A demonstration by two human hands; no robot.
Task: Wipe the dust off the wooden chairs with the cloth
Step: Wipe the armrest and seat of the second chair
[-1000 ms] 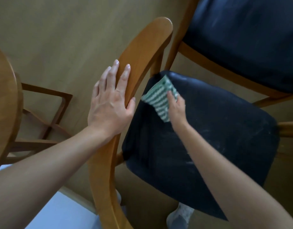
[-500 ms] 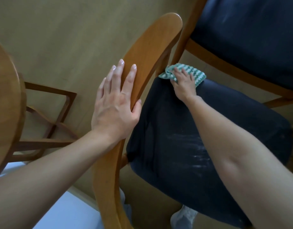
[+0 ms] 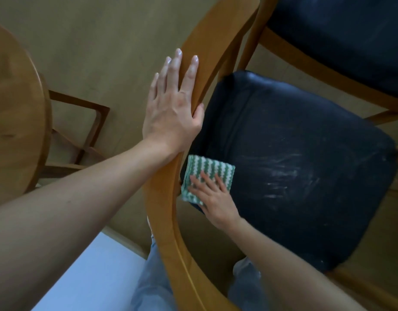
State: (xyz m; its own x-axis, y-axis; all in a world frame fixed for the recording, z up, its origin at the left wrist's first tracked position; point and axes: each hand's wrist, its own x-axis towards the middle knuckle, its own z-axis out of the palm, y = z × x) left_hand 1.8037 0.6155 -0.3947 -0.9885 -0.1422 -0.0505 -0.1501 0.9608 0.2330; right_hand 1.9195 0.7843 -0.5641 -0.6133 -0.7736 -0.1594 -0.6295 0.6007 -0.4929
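A wooden chair with a curved backrest [image 3: 164, 221] and a dark seat cushion [image 3: 294, 158] stands below me. My left hand [image 3: 173, 111] lies flat along the top of the backrest, fingers stretched out, thumb hooked over its inner edge. My right hand [image 3: 212, 198] presses a folded green-and-white striped cloth [image 3: 207, 173] onto the near left corner of the seat, close to the backrest. Pale dust streaks [image 3: 283, 176] show on the right half of the cushion.
A second wooden chair with a dark cushion [image 3: 339, 37] stands just beyond, at the upper right. A round wooden table [image 3: 16, 113] fills the left edge, with its leg frame [image 3: 90, 122] beneath. The floor is tan. My jeans [image 3: 153, 283] show below the backrest.
My right hand has drawn the cloth from the seat's far corner back to the near left corner. My left hand has stayed on the backrest.
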